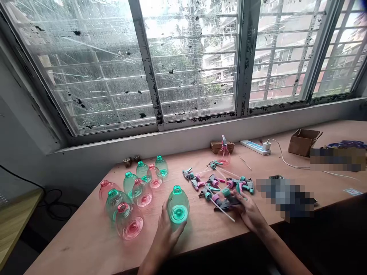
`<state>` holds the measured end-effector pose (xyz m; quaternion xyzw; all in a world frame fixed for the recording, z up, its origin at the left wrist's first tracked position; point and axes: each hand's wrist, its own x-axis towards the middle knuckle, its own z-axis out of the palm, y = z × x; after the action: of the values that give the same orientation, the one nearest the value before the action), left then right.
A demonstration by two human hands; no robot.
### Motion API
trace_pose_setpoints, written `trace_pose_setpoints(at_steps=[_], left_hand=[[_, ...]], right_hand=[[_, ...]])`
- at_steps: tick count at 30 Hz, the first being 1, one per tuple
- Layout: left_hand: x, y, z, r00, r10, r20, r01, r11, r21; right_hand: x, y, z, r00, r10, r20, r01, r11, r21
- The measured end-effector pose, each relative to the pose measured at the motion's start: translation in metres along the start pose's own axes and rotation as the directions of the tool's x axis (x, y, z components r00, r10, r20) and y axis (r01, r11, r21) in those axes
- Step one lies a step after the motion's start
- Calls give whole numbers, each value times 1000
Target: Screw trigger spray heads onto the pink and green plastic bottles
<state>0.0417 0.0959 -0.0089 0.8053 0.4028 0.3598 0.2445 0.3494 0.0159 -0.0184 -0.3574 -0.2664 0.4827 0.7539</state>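
Observation:
My left hand (168,231) is wrapped round a clear green spray bottle (178,204) near the table's front edge; its neck is open. My right hand (250,212) has its fingers closed about a dark trigger spray head (225,206), partly hidden by the fingers. Beyond it lies a loose heap of pink, teal and grey spray heads (212,181), some with white dip tubes (222,209). To the left stand several bottles without heads, both green (114,202) and pink (129,223). One pink bottle with its head fitted (223,154) stands at the back.
The wooden table (91,240) runs along the window wall. A low brown box (213,148), a power strip (255,147) with a white charger (266,146) and an open cardboard box (304,141) sit at the back. Blurred items (289,196) lie on the right.

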Motion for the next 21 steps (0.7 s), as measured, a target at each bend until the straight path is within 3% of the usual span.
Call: trace_pose_setpoints(at_steps=[6,12,21], left_hand=[[-6,8,-4,997,59,-56,-63,995,-80],[-9,14,-11,991,-99,-92,69,955,-287],[-10,27,-20,969,-243,-41,193,855,-482]], right_hand=[[-7,0,1,999,-3,44,4,1000,-7],[-5,2,-2,994,-92,-54,93,995,28],[-9,4,1,999,-25,-26,23,997,-75]])
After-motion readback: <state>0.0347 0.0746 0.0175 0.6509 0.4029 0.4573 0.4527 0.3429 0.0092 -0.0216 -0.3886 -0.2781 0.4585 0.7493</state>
